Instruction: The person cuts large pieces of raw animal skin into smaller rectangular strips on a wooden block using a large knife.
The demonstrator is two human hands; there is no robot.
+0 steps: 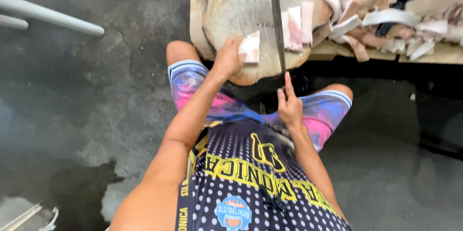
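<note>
Meat piece [251,47] pinned on round block [241,4] by our left hand [227,58]; right hand [289,108] clenched on knife [278,23]. Mid-cutting, we judge; next cut needs fingers clear.

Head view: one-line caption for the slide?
Left hand steadies a pale meat piece on a round wooden block; right hand holds a long knife.

Both arms are stretched forward from the seated body, bare to the shoulder. The left hand [227,58] is laid palm down, fingers [237,42] curled at the tips. The right hand [290,107] is closed in a grip, its forefinger extended straight ahead, wrist level.
</note>
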